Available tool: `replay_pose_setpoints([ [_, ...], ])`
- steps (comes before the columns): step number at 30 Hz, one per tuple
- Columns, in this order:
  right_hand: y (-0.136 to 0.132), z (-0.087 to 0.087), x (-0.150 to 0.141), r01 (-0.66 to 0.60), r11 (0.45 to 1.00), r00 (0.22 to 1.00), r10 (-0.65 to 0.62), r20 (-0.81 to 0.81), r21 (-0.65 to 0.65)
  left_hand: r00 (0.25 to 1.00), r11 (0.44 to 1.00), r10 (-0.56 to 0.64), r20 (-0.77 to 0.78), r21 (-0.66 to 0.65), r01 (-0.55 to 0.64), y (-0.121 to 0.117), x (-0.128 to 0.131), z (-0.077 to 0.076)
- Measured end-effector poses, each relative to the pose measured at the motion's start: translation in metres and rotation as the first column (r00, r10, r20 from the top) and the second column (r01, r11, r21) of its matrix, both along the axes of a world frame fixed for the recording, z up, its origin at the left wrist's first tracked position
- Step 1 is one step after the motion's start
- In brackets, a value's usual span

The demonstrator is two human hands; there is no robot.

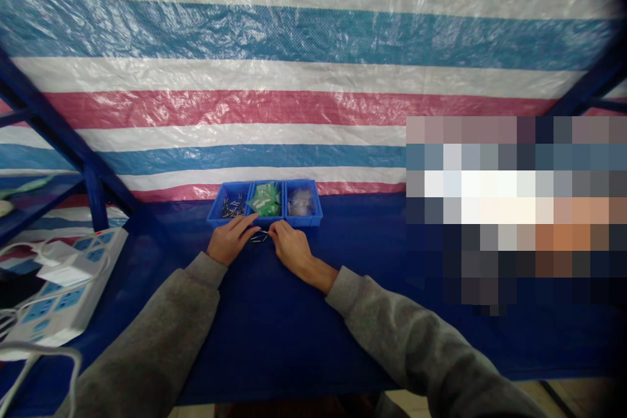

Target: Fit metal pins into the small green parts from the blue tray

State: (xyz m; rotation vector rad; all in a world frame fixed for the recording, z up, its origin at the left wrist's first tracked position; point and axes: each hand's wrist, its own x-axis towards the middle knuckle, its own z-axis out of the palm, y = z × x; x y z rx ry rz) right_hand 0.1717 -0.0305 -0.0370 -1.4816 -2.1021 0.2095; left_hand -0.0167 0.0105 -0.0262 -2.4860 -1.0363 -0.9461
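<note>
Head view: L hand (pixel 232 240) and R hand (pixel 292 247) are close tog. over the blue table (pixel 294 333), fingertips nearly meeting just in front of the bins. A thin piece (pixel 265 232), light & small, shows btwn them; too small to ID. L hand has its fingers extended twd the R, a gap btwn the upper fingers & the lower fingertip; can't tell if it pinches the piece. R hand is curled w/ fingertips bunched by the other end of the piece; can't tell if they're closed on it.

A few metal pieces (pixel 257 240) lie on the table btwn the hands, just below the fingertips. Behind, 3 blue bins side by side: L bin (pixel 213 214) w/ loose small metal parts (pixel 234 206), mid bin (pixel 274 218) w/ green packets (pixel 266 200), R bin (pixel 316 213) w/ clear packets (pixel 300 202). L hand's upper fingers are at the front edge of the mid bin.

Far L: white power strip (pixel 73 320) w/ blue sockets, white adapter (pixel 67 264) & white cables (pixel 73 359). Striped sheet (pixel 294 108) hangs behind the table, blue frame bars (pixel 93 186) at the sides. R side is pixelated, contents unclear.
</note>
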Motion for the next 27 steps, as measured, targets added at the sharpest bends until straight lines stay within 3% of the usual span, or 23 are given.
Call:
replay_pose_setpoints([
  [8, 0.003, 0.001, 0.002, -0.010, 0.999, 0.982, 0.016, -0.187, 0.036, 0.987, 0.990, -0.132, 0.089, -0.039, 0.136, -0.003, 0.004, 0.004],
  [13, 0.004, -0.002, 0.000, 0.010, 0.999, 0.917, 0.009, -0.399, 0.046, 0.972, 0.988, -0.090, 0.219, -0.106, 0.115, -0.011, 0.010, 0.009],
  [17, 0.005, -0.005, -0.001, -0.040, 0.996, 0.848, 0.077, -0.524, 0.083, 0.951, 0.975, -0.049, 0.306, -0.193, 0.112, -0.017, 0.017, 0.010],
  [23, 0.003, -0.002, -0.001, -0.075, 0.989, 0.824, 0.133, -0.551, 0.127, 0.930, 0.942, 0.095, 0.355, -0.334, 0.031, -0.021, 0.021, 0.010],
  [27, 0.001, 0.000, -0.001, -0.073, 0.987, 0.824, 0.141, -0.548, 0.145, 0.917, 0.929, 0.127, 0.378, -0.368, 0.023, -0.022, 0.021, 0.010],
])
